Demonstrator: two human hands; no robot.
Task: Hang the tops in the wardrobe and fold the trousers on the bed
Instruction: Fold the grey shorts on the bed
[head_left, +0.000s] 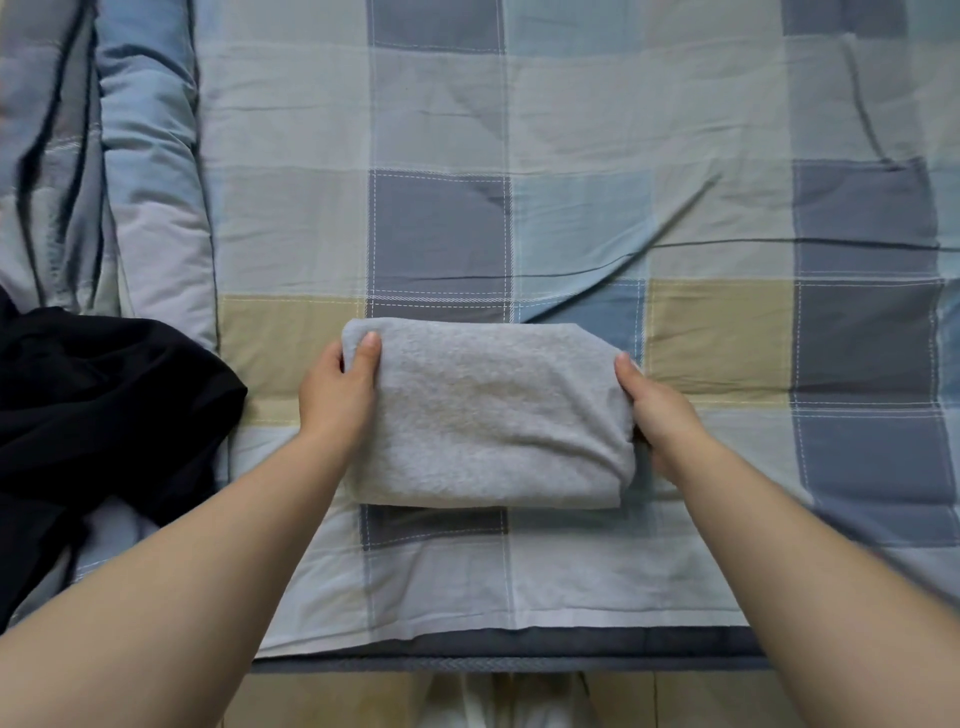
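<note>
Now, head view: one look down at the near edge of a bed (571, 130) covered in a checked sheet
Folded trousers: the grey trousers (488, 415) lie as a compact rectangular bundle on the sheet, near the bed's front edge, roughly centred
Left hand: the left hand (337, 395) grips the bundle's left end, thumb laid on top, fingers tucked round the side and out of sight
Right hand: the right hand (657, 410) grips the right end, thumb on the upper edge, fingers curled under the fold
Stage: folding looks finished or nearly so; I judge the hands are squaring or about to shift the bundle
Black garment: a dark garment (104, 410) lies crumpled at the left, apart from the bundle, not yet dealt with
Quilt: a rolled quilt (150, 156) sits far left
Risk, unfolding: soft thick cloth may spring open if one end is let go first
Risk, dragging: sliding instead of lifting could ruck the already creased sheet and skew the layers
Risk, edge: set nearer, the bundle might slip off the bed
</note>
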